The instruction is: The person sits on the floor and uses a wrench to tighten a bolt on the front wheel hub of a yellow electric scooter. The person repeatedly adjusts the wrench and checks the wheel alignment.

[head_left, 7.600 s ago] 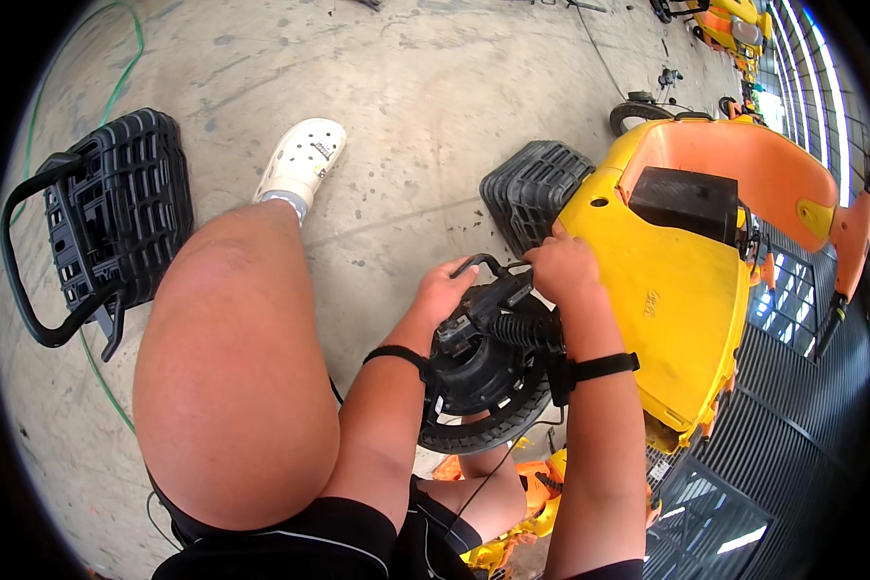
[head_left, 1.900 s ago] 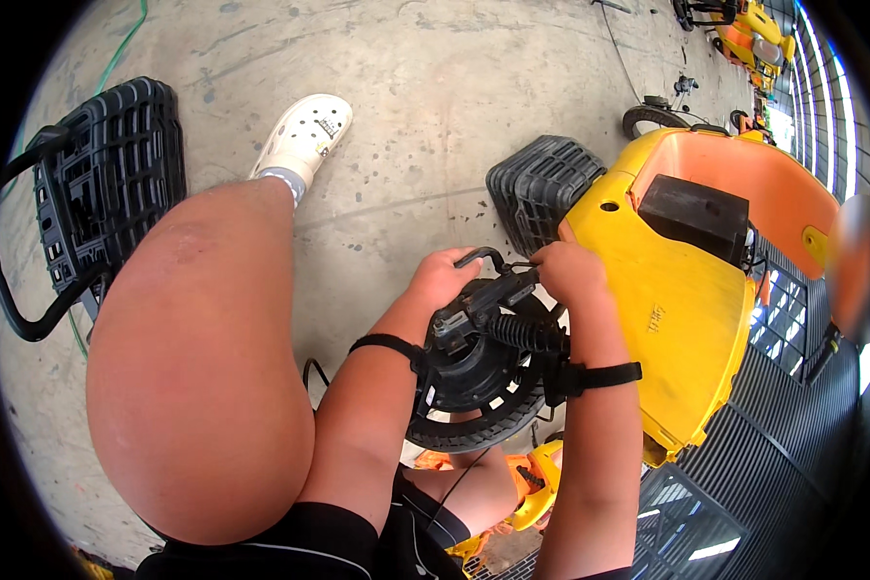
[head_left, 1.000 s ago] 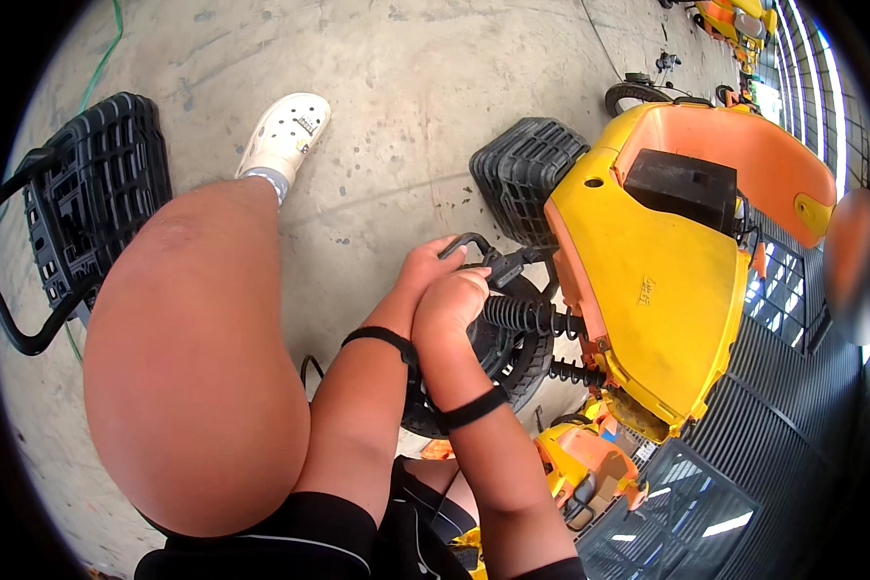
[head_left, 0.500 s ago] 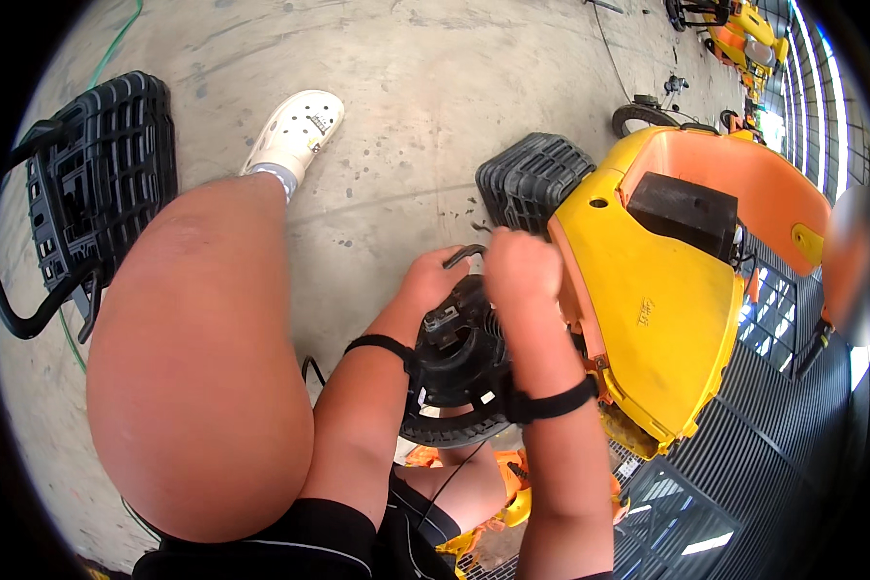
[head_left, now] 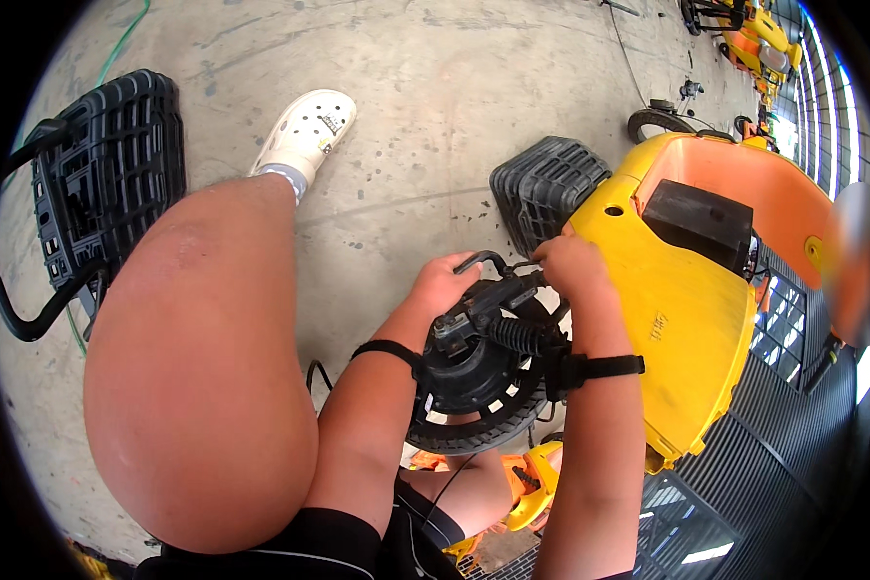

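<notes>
Between my arms lies a black wheel assembly, its tyre and hub low in front of me. A black coil-spring shock absorber sits above the hub. My left hand is closed around a bent black tube at the top of the assembly. To its right, my right hand has its fingers pinched together by a thin dark rod or cable; what exactly they hold is hidden. Beside my right hand stands a vehicle's yellow body panel.
Beyond the wheel, a black slatted crate-like part rests on the concrete floor, with a larger black rack at far left. A black box sits in the vehicle's orange interior. A loose wheel and other yellow vehicles are farther off.
My right hand has moved to the right, away from my left hand, uncovering the coil spring and bracket. My left hand stays at the bent tube. The whole view has shifted slightly.
</notes>
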### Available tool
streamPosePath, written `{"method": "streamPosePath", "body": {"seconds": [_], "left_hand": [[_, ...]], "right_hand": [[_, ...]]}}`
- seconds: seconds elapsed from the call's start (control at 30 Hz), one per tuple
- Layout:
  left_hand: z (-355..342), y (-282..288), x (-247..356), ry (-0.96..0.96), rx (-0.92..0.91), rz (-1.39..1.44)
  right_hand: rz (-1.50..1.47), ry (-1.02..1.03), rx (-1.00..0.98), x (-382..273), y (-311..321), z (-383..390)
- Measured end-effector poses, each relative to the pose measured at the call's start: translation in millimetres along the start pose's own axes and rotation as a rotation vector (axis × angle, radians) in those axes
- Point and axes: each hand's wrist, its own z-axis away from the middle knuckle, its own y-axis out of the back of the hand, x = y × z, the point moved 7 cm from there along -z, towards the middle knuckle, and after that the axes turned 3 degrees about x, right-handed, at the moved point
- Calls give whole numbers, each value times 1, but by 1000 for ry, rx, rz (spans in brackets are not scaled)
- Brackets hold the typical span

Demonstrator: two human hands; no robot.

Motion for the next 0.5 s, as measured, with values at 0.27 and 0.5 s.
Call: {"method": "streamPosePath", "body": {"seconds": [0.27,0.5], "left_hand": [[3,0,3,4,-6,14],[0,1,-2,-23,18,-2]], "right_hand": [[9,87,-80,7,-5,-10],[-189,58,-163,10,-12,-12]]}}
